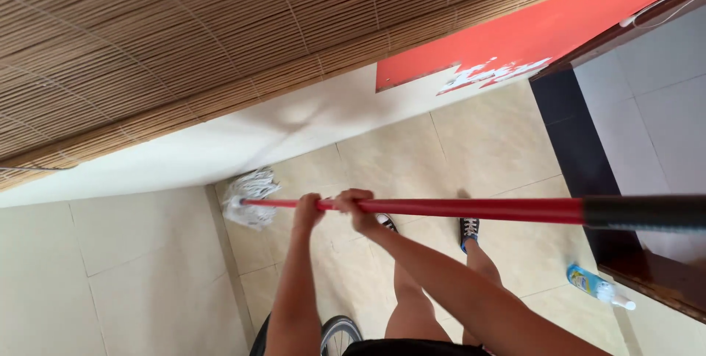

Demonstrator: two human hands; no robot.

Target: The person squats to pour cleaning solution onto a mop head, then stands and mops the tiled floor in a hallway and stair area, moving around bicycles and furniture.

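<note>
Both hands grip a long red mop handle (471, 209) that runs across the view, ending in a black grip (647, 212) at the right. My left hand (307, 210) holds the handle nearer the mop head. My right hand (356, 207) is closed on it just beside the left. The white string mop head (250, 196) rests on the beige tiled floor (485, 150) against the base of a white wall (220, 143). My legs and dark sneakers (469, 229) show below the handle.
A bamboo blind (184, 32) covers the wall above the white strip, with a red panel (529, 32) to its right. A blue and white spray bottle (597, 285) lies on the floor by a dark step (581, 165). A wheel (338, 334) shows at the bottom.
</note>
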